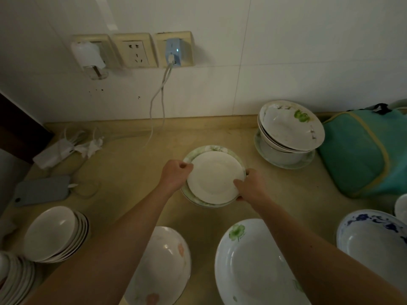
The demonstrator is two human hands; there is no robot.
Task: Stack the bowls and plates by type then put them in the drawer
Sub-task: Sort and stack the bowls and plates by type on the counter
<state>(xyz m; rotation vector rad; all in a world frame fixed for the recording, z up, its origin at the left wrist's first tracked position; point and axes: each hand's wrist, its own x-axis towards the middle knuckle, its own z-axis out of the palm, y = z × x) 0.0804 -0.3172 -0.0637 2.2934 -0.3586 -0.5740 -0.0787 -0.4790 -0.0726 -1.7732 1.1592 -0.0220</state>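
Together we hold the small stack of plates (214, 177) near the middle of the counter (136, 172): our left hand (175, 176) pinches its left rim, our right hand (250, 186) curls round its right rim. Stacked bowls (288, 133) sit toward the back right edge, another bowl stack (55, 233) at the front left corner.

teal bag (365, 150) at right, grey phone (41, 190) at left, wall sockets (134, 51), white cable (157, 100)
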